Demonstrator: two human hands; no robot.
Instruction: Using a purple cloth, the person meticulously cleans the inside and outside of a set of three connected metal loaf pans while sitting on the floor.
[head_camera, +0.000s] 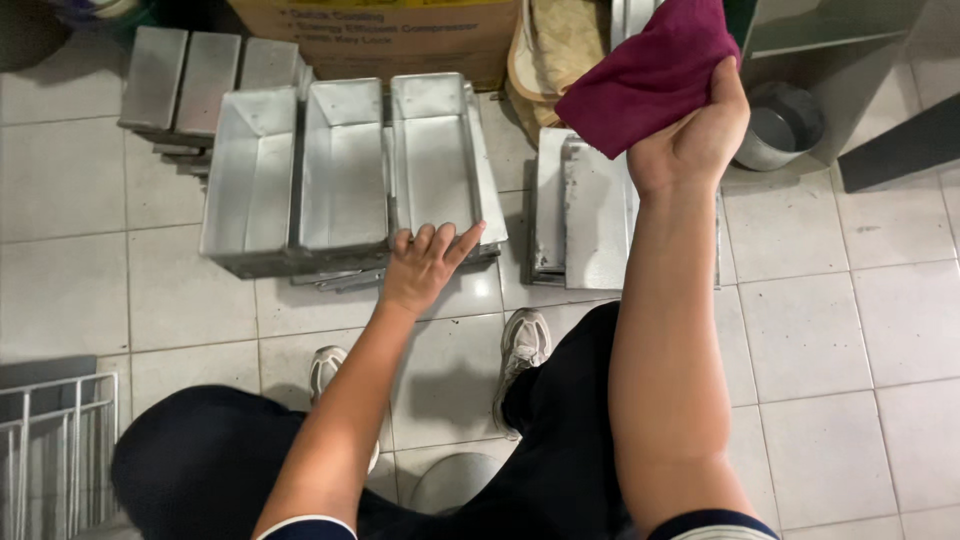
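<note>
Three metal pans (345, 170) front the spread left hand (425, 262); right hand (690, 135) pinches a maroon cloth (650, 70).

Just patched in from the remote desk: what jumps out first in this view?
The dark red cloth grabs the eye first, bunched in the raised right hand at upper right. Next is the row of three open metal pans on the tiled floor; the left hand rests its fingers on the near edge of the rightmost one. More pans lie upside down behind them.

Dull grey metal loaf pans (345, 170), soft maroon cloth (645, 75), glossy floor tiles (850, 330).
</note>
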